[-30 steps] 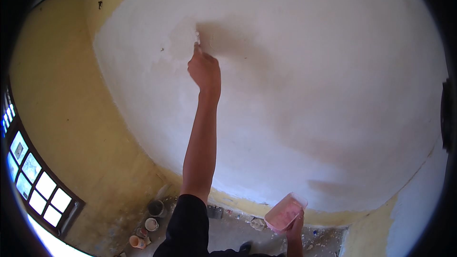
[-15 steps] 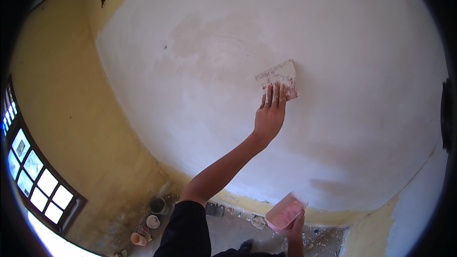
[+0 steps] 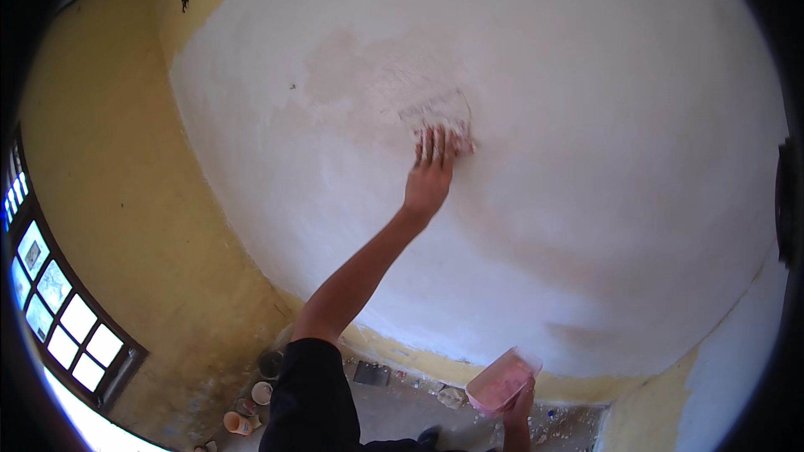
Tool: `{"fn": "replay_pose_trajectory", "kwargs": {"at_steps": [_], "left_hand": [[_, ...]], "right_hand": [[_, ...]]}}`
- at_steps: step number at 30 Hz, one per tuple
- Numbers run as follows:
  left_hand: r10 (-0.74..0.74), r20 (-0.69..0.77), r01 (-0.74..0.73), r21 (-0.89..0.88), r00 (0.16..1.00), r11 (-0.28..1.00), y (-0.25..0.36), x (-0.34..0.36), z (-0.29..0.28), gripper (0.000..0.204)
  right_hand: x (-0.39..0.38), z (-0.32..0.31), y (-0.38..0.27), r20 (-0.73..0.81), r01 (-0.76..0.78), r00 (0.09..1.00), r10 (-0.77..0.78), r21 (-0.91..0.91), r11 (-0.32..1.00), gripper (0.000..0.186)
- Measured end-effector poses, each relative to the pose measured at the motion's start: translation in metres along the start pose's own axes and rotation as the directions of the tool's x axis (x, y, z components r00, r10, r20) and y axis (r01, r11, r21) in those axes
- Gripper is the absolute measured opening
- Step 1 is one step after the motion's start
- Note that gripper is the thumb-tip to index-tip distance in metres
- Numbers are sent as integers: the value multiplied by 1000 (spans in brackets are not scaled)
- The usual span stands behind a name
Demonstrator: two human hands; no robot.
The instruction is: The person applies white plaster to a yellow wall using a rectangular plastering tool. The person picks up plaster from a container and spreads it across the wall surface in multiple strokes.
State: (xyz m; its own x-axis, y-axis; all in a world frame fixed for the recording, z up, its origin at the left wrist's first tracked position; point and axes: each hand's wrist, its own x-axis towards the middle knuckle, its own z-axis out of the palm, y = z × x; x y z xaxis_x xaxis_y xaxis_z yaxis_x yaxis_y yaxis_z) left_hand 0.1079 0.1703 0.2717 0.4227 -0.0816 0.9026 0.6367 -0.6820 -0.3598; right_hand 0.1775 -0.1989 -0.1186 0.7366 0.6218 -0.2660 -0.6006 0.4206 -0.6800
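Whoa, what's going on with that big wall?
A person has their left hand on a flat, wide scraper against the white wall, beside a slightly darker patch. Their right hand holds a pink tub lower down, tilted so you can see pinkish stuff inside. A few pots stand on the floor at the lower left.

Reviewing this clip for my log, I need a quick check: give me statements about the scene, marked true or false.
1. The left hand holds a flat scraper at the white wall. True.
2. The right hand is empty. False: it holds a pink tray.
3. A paned window shows at the picture's left. True.
4. The sleeve on the left arm is white. False: it is black.
5. An orange container sits at lower left. True.
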Motion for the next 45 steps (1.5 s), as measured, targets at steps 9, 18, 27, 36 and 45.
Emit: {"fn": "replay_pose_trajectory", "kwargs": {"at_steps": [9,18,27,36,45], "left_hand": [[31,-46,-44,-297,998,954,-33,-30,-69,56],[144,-279,-167,-63,949,984,-132,125,-92,51],[234,-38,-235,-56,972,970,-97,-25,7,49],[246,124,-206,-271,961,940,-38,-159,-45,46],[-91,-122,81,-86,988,993,-118,-23,-18,48]], "right_hand": [[-13,27,-9,16,4,1000,-5,15,1000,53],[-7,31,20,-38,37,999,-36,18,999,51],[7,41,46,-48,82,995,-83,-21,996,52],[0,29,88,-41,129,991,-129,3,992,54],[-8,28,101,-45,82,996,-83,-11,997,58]]}}
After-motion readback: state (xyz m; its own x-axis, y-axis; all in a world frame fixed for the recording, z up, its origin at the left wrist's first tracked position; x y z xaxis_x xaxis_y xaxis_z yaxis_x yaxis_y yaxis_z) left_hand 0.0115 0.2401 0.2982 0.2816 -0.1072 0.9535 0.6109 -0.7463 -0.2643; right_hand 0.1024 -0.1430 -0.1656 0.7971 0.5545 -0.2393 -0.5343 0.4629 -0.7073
